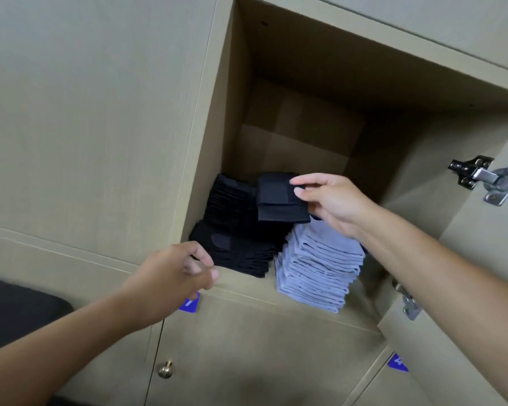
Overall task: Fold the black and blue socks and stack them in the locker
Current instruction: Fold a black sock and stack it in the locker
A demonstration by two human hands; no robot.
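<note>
A: What is the right hand (332,203) doing?

B: Its thumb and fingers (301,180) pinch the right edge of a folded black sock (279,199), held in the air inside the open locker (305,112), above the gap between the piles.

A: How many piles are in there?

B: 3 that I can make out. 2 piles of black socks sit on the left, a taller one at the back (229,203) and a lower one at the front (238,250). A stack of blue socks (320,268) stands on the right, at the front edge of the locker floor, touching the front black pile.

A: And the left hand (173,273)?

B: It hovers at the locker's front edge, beside the front black pile. Its fingers are curled, thumb near the fingertips; I see nothing in them.

A: Anything else around?

B: A metal hinge (487,178) on the open door at the right, a brass knob (165,370) on the door below, and a blue number tag (189,303) under the left hand.
</note>
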